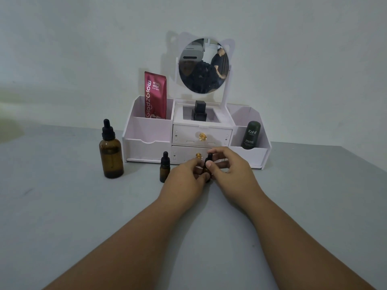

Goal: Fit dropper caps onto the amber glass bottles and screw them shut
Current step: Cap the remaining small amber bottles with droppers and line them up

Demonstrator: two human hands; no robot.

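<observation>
A small amber bottle (206, 171) stands on the grey table between my two hands, mostly hidden by my fingers. My left hand (184, 178) grips its body. My right hand (228, 166) pinches its black dropper cap (209, 157) from above with thumb and fingers. Just to the left stands a second small amber bottle (164, 170), upright, with a black dropper cap on. A large amber bottle (111, 152) with a black dropper cap stands further left.
A white cosmetic organiser (150, 130) with a round mirror (203, 65) and two drawers stands right behind my hands. It holds a red sachet (155, 95), a black perfume bottle (200, 110) and a dark green tube (250, 135). A wall lies behind.
</observation>
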